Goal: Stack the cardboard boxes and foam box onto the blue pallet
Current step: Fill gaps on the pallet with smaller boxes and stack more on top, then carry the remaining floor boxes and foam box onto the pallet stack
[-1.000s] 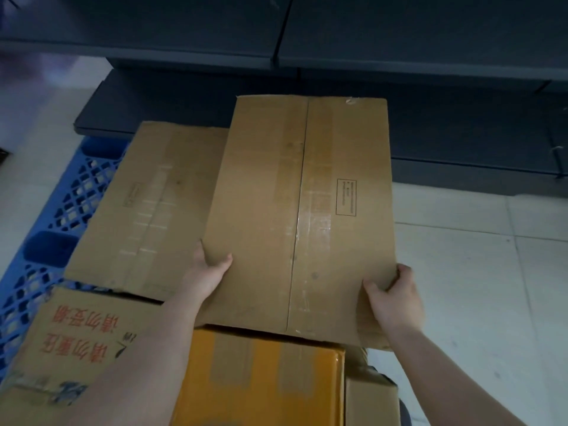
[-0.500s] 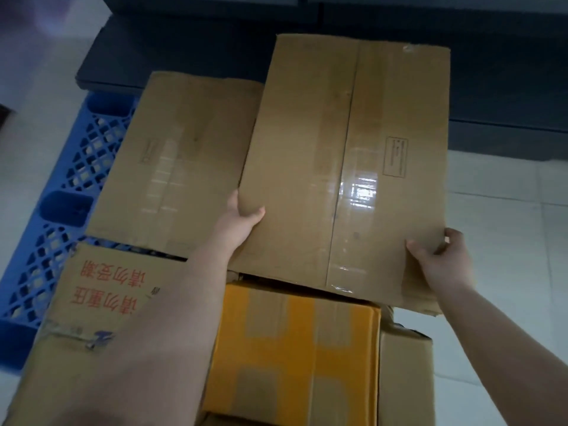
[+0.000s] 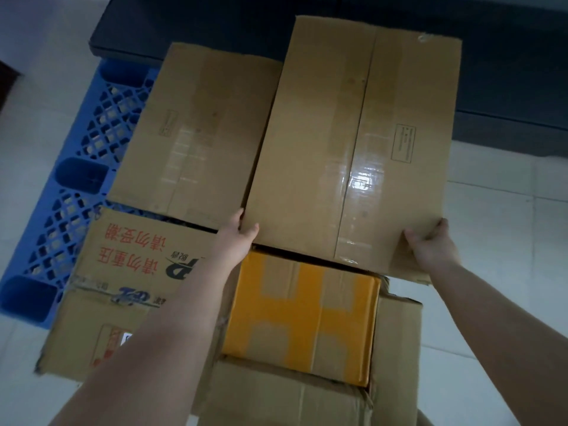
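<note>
I hold a long taped brown cardboard box [image 3: 353, 142] by its near corners, my left hand [image 3: 239, 233] on the near left corner and my right hand [image 3: 433, 244] on the near right one. It lies beside a similar brown box [image 3: 196, 130] that rests on the blue pallet [image 3: 76, 167]. Nearer me sit a box with red printing [image 3: 129, 272] and a yellow box [image 3: 304, 315], the latter on plain brown boxes [image 3: 292, 398]. No foam box is in view.
Dark shelving [image 3: 507, 72] runs along the back, just behind the held box. White tiled floor [image 3: 507, 241] lies to the right and left of the pallet. The pallet's left half shows its open grid.
The held box has shifted forward and right next to the other brown box, its near edge now past the yellow box. The view has tilted further down.
</note>
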Demonstrator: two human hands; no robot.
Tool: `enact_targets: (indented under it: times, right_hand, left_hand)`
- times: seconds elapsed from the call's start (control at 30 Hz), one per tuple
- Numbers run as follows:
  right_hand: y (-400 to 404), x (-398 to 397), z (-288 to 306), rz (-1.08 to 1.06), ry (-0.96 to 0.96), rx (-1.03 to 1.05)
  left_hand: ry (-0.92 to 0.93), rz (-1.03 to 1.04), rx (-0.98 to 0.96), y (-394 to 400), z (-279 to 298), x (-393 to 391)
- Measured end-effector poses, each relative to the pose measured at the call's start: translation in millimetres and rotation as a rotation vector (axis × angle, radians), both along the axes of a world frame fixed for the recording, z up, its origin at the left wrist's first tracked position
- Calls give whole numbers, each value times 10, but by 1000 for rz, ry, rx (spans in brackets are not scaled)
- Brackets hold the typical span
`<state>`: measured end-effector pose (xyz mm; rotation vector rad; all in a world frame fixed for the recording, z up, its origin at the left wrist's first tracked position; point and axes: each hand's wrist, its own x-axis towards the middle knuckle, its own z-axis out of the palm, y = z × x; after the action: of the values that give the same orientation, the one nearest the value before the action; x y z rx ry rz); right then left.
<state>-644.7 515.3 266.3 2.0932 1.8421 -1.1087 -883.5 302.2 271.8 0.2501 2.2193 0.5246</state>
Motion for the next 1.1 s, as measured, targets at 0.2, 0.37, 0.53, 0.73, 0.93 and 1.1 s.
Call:
enact_targets:
  times: [0.2, 0.37, 0.53, 0.73, 0.93, 1.1]
  right_hand:
    - [-250, 101, 746, 203, -52, -82]
    - [-762, 372, 1707, 300, -25, -139]
    - [-1585, 853, 2574, 176, 31, -141]
    - [-2554, 1504, 3093, -128, 136, 12]
    - [-3187, 2341, 3465, -275, 169, 98]
    - [-3699, 3510, 3575, -444, 202, 144]
  left_hand:
    - [-60, -36, -68, -502, 616, 349]
    - [-77, -129, -39, -758, 1399, 620]
    - [-134, -177, 57, -946, 2193, 919]
    - [-24, -504, 133, -1174, 2818, 1467]
    - [53, -721, 181, -1340, 3112, 2330]
    - [90, -914, 216, -1373, 3131, 3537]
